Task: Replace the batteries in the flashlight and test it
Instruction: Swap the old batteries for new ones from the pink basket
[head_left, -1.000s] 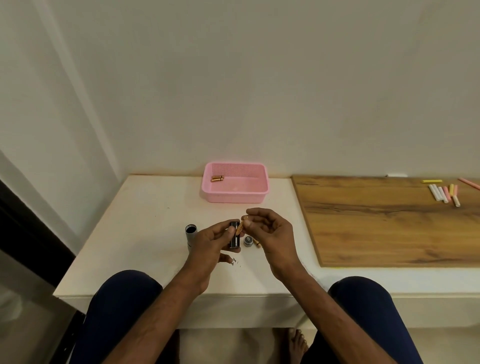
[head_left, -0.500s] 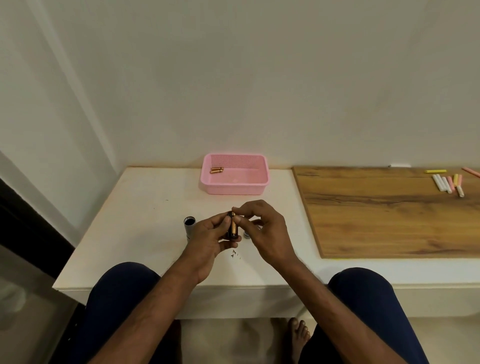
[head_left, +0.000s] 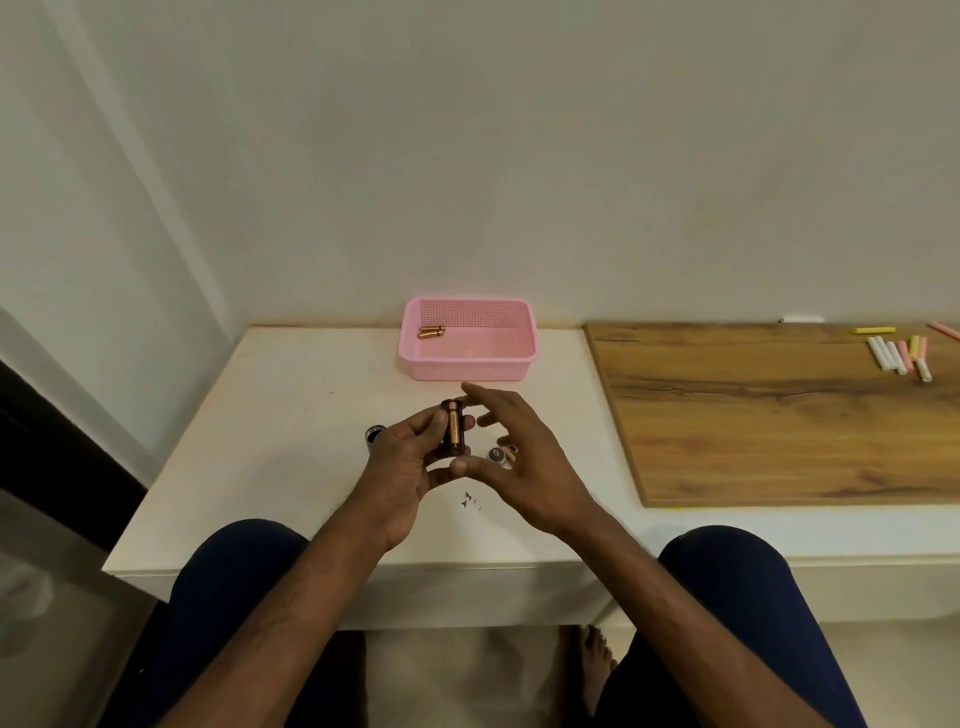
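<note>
While the left hand (head_left: 397, 467) grips the battery holder (head_left: 445, 434) above the table (head_left: 270, 415), the right hand (head_left: 524, 462) hovers beside it, fingers loosely spread and holding nothing.
A copper battery (head_left: 456, 428) sits in the holder; the flashlight tube (head_left: 374, 436) stands just left of the hands, the cap (head_left: 497, 455) lies by the right hand, and spare batteries (head_left: 432, 332) lie in the pink basket (head_left: 467, 366).

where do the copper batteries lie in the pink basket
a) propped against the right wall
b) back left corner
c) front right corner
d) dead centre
b: the copper batteries lie side by side in the back left corner of the pink basket.
</note>
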